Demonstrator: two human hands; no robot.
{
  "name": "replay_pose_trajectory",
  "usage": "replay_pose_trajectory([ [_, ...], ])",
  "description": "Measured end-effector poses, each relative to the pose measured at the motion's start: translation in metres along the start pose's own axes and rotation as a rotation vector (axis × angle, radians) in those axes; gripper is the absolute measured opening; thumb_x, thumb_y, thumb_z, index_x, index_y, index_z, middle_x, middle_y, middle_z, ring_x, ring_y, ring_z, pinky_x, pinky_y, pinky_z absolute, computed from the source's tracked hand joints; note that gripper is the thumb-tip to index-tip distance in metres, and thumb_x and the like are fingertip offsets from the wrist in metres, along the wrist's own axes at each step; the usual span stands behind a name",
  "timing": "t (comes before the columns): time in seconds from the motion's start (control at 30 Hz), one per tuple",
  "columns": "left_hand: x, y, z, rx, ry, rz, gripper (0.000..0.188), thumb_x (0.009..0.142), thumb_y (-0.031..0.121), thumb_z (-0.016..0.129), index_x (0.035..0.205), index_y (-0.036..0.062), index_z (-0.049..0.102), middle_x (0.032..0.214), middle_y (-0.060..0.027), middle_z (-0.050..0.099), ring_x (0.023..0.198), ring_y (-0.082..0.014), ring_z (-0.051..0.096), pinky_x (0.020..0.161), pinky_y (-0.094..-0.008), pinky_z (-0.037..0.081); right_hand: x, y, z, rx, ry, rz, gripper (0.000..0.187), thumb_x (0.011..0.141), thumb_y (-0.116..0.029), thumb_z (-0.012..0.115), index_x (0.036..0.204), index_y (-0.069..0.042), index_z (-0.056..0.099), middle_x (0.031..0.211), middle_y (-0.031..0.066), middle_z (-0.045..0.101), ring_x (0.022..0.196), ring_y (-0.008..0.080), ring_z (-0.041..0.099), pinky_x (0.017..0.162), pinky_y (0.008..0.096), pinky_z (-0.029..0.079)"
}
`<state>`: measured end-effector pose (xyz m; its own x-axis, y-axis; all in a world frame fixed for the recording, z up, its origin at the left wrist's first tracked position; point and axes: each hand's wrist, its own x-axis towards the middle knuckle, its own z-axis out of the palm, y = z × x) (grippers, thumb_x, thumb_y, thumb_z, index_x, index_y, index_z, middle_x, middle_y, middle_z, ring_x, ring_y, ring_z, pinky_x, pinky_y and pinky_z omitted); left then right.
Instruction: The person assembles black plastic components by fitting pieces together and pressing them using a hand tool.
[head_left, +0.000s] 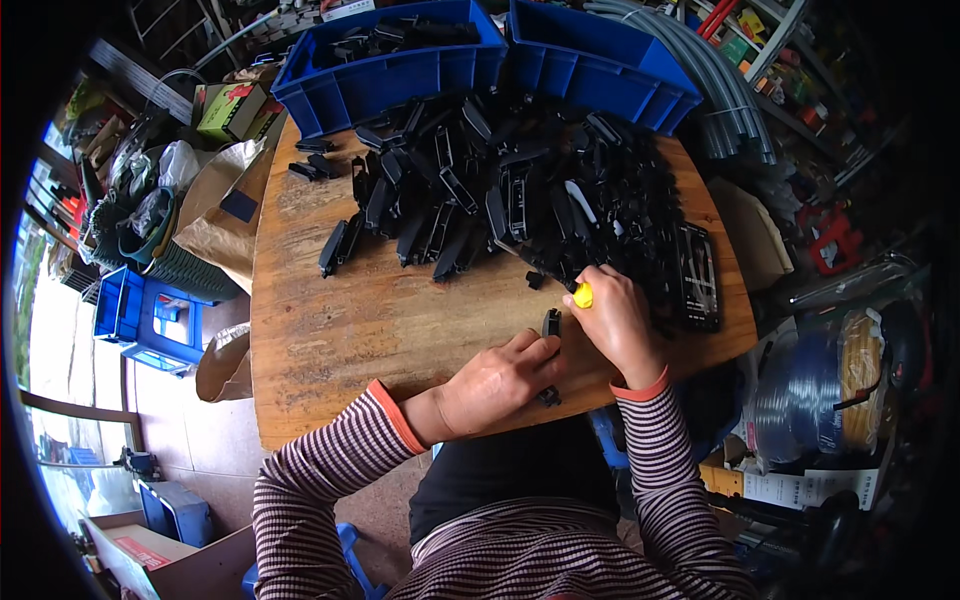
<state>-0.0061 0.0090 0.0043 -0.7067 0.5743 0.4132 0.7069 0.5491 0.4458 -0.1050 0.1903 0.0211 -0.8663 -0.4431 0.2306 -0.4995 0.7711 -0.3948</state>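
My left hand [500,382] is closed around a narrow black plastic part [552,322] near the table's front edge, and the part pokes out above and below the fingers. Just to its right, my right hand [620,318] grips a tool with a bright yellow handle [583,295]. The fingers and clutter hide the rest of that tool, so its kind does not show. A small black piece [535,280] lies on the wood left of the yellow handle. Beyond both hands spreads a heap of black plastic parts [515,200], some long and hollow.
A worn wooden table [320,330] carries the heap. Two blue crates [400,82] [600,75] stand at its far edge, the left one holding black parts. A flat black phone-like object [697,275] lies at the right edge. Brown paper bags [225,215] stand left, wrapped coils [815,385] right.
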Motion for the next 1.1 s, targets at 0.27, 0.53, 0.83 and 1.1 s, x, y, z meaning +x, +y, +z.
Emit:
replay_pose_trajectory([
  [0.27,-0.003,0.000,0.002,0.090,0.001,0.024,0.052,0.072,0.010,0.067,0.122,0.0002,0.057,0.123,-0.0157,0.055,0.100,-0.0277,0.057,0.082,-0.0352,0.053,-0.001,-0.006,-0.007,0.265,0.046,-0.134,0.015,0.077,-0.003,0.071,0.085,-0.002,0.059,0.082,0.0142,0.061,0.075,0.0358,0.062,0.062,0.0401,0.049],
  [0.53,-0.002,0.003,0.002,0.055,0.040,0.020,0.040,0.073,0.012,0.064,0.110,-0.0001,0.056,0.109,-0.0131,0.053,0.097,-0.0267,0.053,0.083,-0.0327,0.051,-0.014,-0.021,-0.010,0.332,-0.019,-0.275,0.020,0.072,0.007,0.067,0.089,-0.001,0.061,0.084,0.0128,0.063,0.075,0.0315,0.065,0.063,0.0352,0.050],
  [0.83,-0.002,0.001,0.006,0.040,0.057,0.028,0.045,0.073,0.012,0.065,0.116,-0.0014,0.056,0.107,-0.0137,0.054,0.094,-0.0276,0.057,0.081,-0.0349,0.052,-0.014,-0.023,-0.008,0.301,0.039,-0.326,0.020,0.069,0.010,0.065,0.086,-0.001,0.061,0.084,0.0117,0.062,0.076,0.0309,0.065,0.063,0.0357,0.051],
  [1.1,-0.005,0.005,0.004,0.014,-0.069,-0.020,0.045,0.073,0.011,0.063,0.116,-0.0027,0.056,0.105,-0.0142,0.055,0.094,-0.0288,0.059,0.079,-0.0357,0.054,-0.016,-0.021,-0.011,0.224,-0.034,-0.389,0.020,0.069,0.009,0.066,0.085,-0.001,0.060,0.085,0.0105,0.062,0.078,0.0289,0.065,0.063,0.0358,0.052],
])
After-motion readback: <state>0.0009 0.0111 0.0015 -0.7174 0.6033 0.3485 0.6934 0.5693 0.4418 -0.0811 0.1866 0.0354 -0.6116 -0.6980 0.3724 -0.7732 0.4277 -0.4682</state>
